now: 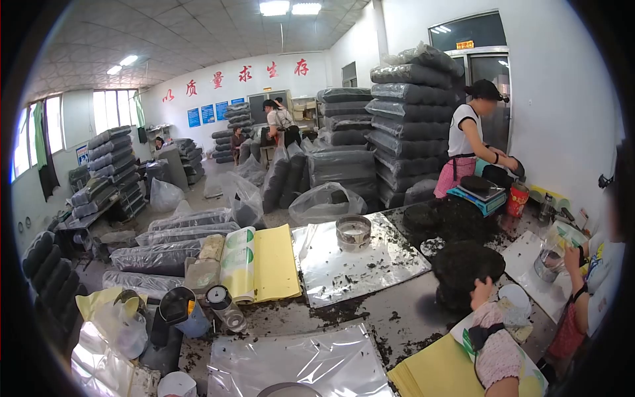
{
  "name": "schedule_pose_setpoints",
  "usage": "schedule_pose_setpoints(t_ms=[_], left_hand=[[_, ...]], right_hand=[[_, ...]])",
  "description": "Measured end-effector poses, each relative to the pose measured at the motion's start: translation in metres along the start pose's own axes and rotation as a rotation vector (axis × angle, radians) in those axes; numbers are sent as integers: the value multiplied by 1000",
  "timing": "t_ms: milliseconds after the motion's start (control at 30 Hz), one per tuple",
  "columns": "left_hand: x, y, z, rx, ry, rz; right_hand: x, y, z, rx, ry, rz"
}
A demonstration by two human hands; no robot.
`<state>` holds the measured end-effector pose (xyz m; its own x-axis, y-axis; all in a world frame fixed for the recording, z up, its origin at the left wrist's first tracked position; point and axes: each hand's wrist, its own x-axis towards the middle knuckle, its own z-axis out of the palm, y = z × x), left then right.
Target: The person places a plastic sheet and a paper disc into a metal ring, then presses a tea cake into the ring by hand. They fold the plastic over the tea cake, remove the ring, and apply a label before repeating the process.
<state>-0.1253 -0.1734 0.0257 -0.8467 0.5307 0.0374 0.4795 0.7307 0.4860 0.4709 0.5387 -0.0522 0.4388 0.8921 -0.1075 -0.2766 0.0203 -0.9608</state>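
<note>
While the right hand (483,293) is gripping the near edge of the dark clump (468,261), its fingers curling in against the material, the left hand is not showing, so its state cannot be told. The clump is sitting toward the right side of the desk (400,311), just in front of a larger dark heap (456,218) and near a white container (514,301). Whether it is resting fully on the surface or is being lifted, this view is not settling.

Judging by the crumbs (334,314) lying around, the material is probably shedding easily, so the fingers should be spreading their pressure along the edge rather than digging into one spot. Working low over the desk would likely be limiting the scatter, and the sleeve (493,327) should be clearing both the container and the yellow sheets (436,370) beside it. Closer to the wearer, a silver sheet (258,357) is lying flat; slow, steady handling would be sparing it stray bits.
</note>
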Motion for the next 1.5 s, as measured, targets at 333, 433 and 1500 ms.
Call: schedule_pose_setpoints(t_ms=[333,433,1500], left_hand=[[5,-30,9,-69,60,109],[9,-36,15,-59,78,125],[-61,139,87,-71,-106,826]], right_hand=[[-129,119,69,75,-362,284],[-158,119,78,-56,-311,241],[-508,25,28,-490,-1192,203]])
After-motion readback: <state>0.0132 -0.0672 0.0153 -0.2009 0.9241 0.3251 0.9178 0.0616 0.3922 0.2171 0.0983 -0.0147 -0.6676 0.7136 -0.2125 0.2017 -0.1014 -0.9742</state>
